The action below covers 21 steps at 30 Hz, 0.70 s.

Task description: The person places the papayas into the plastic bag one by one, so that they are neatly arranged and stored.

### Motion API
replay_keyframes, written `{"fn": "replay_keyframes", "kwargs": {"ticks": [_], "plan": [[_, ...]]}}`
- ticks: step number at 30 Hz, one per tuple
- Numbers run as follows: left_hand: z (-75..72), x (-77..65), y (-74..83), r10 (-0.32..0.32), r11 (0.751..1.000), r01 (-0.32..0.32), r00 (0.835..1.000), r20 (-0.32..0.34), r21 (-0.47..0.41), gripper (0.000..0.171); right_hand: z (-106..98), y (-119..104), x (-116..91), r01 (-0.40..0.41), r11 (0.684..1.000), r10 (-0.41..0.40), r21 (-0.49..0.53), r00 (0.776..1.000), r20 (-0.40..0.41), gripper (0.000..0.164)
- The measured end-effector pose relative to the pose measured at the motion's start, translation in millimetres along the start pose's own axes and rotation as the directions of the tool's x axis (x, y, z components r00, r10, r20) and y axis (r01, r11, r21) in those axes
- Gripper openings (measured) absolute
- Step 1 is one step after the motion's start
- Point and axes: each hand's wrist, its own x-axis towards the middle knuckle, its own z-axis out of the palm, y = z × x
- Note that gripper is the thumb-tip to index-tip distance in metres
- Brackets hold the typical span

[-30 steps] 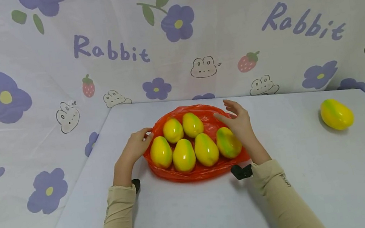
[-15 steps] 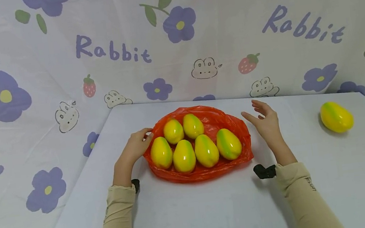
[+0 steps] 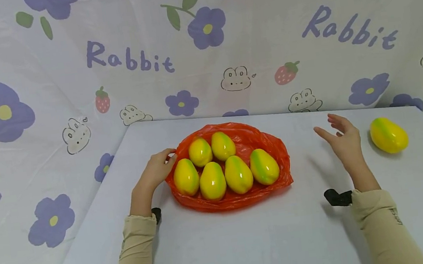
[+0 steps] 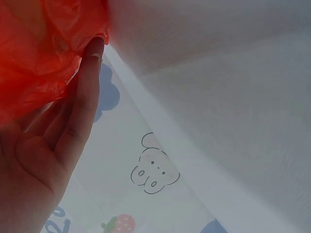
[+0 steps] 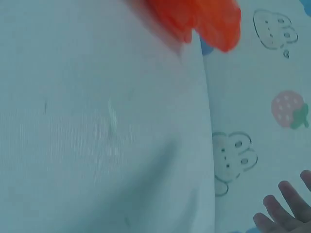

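Observation:
In the head view a red plastic bag (image 3: 245,142) lies spread on the white table, its mouth wide and its rim folded low. Several glossy yellow papaya-like fruits (image 3: 212,181) with green streaks sit in it, two behind and the others in a front row. My left hand (image 3: 157,168) holds the bag's left rim; the left wrist view has its fingers along the outside of the red plastic (image 4: 43,53), the thumb hidden. Between the bag and a lone yellow fruit (image 3: 389,135), my right hand (image 3: 345,138) hovers with fingers spread and nothing in them.
The lone fruit rests near the back right of the white table (image 3: 249,246). A white cloth (image 3: 254,25) with flowers, rabbits and lettering hangs behind the table's back edge and along its left side. A black strap piece (image 3: 338,198) juts from my right wrist.
My right hand has moved from over the bag's rightmost fruit out to the right, towards the lone fruit. The left hand stays at the bag's rim, and the fruits have kept their places.

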Motion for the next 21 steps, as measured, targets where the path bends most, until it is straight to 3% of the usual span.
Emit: {"fn": "replay_keyframes", "kwargs": {"ticks": [6,14,21], "plan": [[-0.6,0.0,-0.3,-0.003,1.0,0.003,1.0,0.003,-0.004,0.044,-34,16,5,-0.059,0.997,0.059,-0.039,0.998,-0.008,0.073],[-0.3,-0.1,0.7,-0.012,1.0,0.012,1.0,0.011,-0.005,0.044,-75,33,5,-0.125,0.991,0.119,-0.048,0.986,-0.113,0.069],[-0.1,-0.7,0.1,-0.022,1.0,0.022,1.0,0.015,-0.01,0.045,-104,44,0,-0.206,0.978,0.197,-0.045,0.968,-0.155,0.068]]}}
